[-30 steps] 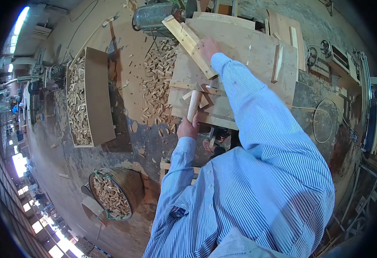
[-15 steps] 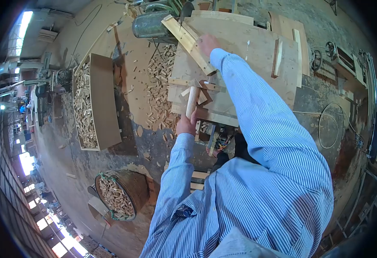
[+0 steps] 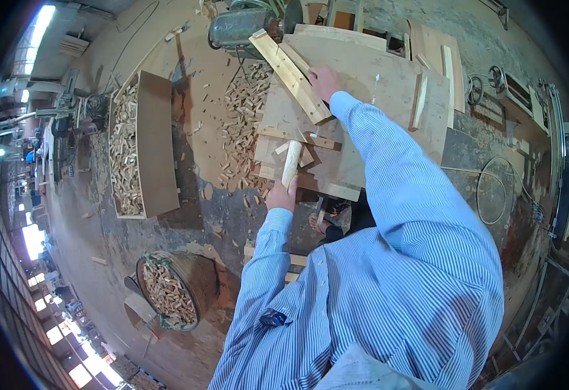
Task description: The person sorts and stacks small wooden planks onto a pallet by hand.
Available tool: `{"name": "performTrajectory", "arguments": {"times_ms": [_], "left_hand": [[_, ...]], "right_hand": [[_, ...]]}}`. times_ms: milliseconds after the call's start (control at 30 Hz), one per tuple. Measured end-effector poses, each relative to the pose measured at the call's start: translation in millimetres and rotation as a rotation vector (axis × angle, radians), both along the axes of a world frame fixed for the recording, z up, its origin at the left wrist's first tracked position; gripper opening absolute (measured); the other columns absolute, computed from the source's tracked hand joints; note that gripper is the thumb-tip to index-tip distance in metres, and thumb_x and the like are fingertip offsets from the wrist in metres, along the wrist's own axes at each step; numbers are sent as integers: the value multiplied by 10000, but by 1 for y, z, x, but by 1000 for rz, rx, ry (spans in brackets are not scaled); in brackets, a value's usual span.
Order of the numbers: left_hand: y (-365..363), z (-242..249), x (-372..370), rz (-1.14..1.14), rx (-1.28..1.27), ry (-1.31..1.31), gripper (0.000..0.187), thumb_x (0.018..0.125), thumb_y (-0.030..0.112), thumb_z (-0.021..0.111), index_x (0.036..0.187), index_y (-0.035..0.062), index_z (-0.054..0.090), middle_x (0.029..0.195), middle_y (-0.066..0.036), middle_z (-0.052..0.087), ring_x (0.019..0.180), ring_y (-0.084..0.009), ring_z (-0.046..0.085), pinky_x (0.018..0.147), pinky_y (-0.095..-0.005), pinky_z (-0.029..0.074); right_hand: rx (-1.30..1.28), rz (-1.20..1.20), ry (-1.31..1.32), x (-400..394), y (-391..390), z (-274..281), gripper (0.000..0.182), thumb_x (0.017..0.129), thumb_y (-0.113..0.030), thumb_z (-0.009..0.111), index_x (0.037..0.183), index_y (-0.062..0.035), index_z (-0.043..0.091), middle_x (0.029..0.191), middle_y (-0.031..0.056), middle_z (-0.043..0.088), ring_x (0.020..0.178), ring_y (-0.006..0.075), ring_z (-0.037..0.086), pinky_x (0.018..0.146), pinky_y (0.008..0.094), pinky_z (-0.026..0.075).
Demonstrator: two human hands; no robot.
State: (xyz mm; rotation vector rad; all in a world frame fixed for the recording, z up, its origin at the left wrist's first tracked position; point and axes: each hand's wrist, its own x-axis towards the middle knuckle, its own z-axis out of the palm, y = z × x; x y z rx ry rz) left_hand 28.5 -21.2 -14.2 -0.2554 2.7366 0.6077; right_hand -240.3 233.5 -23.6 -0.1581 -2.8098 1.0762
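Observation:
My left hand (image 3: 280, 197) is closed around the near end of a pale wooden stick (image 3: 291, 164), whose far end points away from me over the worktable (image 3: 388, 84). Short wood offcuts (image 3: 306, 155) lie beside the stick on the table. My right hand (image 3: 325, 83) is farther out, fingers curled at the near end of a narrow wooden strip (image 3: 295, 57). That strip lies along a longer plank with holes (image 3: 291, 78), set slantwise across the tabletop. The right fingertips are partly hidden.
A green motor (image 3: 242, 29) and a round saw blade (image 3: 293, 14) stand at the table's far edge. Several offcuts litter the floor (image 3: 239, 123). A long box (image 3: 156, 143) and a basket (image 3: 203, 289), both holding wood pieces, stand left. A loose strip (image 3: 419, 102) lies right.
My right hand has drawn slightly back toward me along the slanted plank. My left hand keeps its hold on the stick, nearly in place. The whole view has shifted a little.

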Motion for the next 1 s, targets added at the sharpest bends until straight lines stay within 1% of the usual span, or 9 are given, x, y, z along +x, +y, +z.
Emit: {"name": "performTrajectory", "arguments": {"times_ms": [67, 133, 267, 333, 400, 567, 667, 733, 1000], "left_hand": [[-7, -3, 10, 1, -8, 6, 654, 974, 640, 521, 1099, 5, 614, 920, -289, 710, 872, -481, 692, 776, -574, 538], [-9, 4, 17, 19, 19, -78, 656, 978, 639, 521, 1163, 19, 632, 980, -273, 717, 962, -460, 686, 816, -546, 538], [-14, 7, 24, 48, 4, -130, 641, 979, 626, 534, 1172, 21, 623, 967, -266, 718, 945, -455, 691, 805, -541, 541], [-15, 4, 27, 41, 6, -73, 601, 972, 625, 542, 1055, 31, 587, 893, -264, 715, 856, -466, 698, 746, -561, 548], [-14, 5, 26, 43, 3, -77, 598, 973, 622, 544, 1047, 30, 585, 892, -265, 713, 853, -466, 698, 744, -560, 549], [-6, 2, 12, 41, 6, -75, 588, 971, 612, 554, 1041, 29, 583, 888, -270, 710, 849, -465, 698, 745, -558, 551], [-1, 7, 3, 47, -1, -132, 620, 979, 628, 530, 1111, 30, 627, 928, -269, 714, 883, -466, 695, 768, -549, 545], [8, 11, -9, 48, -8, -116, 638, 975, 636, 529, 1092, 17, 628, 918, -274, 712, 881, -471, 695, 763, -552, 545], [35, 6, -58, 30, 17, -42, 635, 981, 625, 530, 1086, 4, 615, 905, -277, 712, 879, -472, 694, 764, -555, 544]], "right_hand": [[50, 26, -12, -7, -10, -2, 265, 942, -287, 613, 1090, -128, 765, 1131, 171, 700, 1089, 377, 650, 969, 490, 508], [16, 9, -134, -14, -20, 4, 251, 953, -273, 599, 1074, -141, 774, 1085, 169, 725, 1042, 380, 672, 940, 492, 524], [44, 8, -125, -23, -36, 11, 250, 961, -278, 593, 1094, -162, 770, 1067, 168, 732, 1018, 389, 679, 929, 500, 528], [-25, -3, -105, -27, -37, 9, 249, 972, -283, 584, 1097, -174, 769, 1061, 166, 728, 1010, 394, 677, 926, 500, 525], [-34, -10, -118, -32, -37, 9, 243, 973, -277, 586, 1093, -175, 770, 1066, 172, 725, 1011, 397, 675, 925, 501, 523], [-111, -17, -85, -44, -31, 8, 227, 975, -261, 592, 1080, -170, 771, 1074, 183, 719, 1009, 403, 671, 916, 500, 520], [-122, -35, -91, -51, -27, 8, 223, 974, -261, 597, 1077, -167, 771, 1070, 188, 716, 1004, 408, 668, 914, 504, 518], [-40, 33, -168, -62, -16, 15, 299, 991, -328, 594, 1188, -179, 762, 1191, 152, 701, 1118, 379, 644, 1001, 465, 488], [-66, -5, -116, -110, 12, 14, 253, 985, -300, 591, 1135, -207, 773, 1141, 151, 716, 1066, 385, 662, 960, 481, 513]]}}
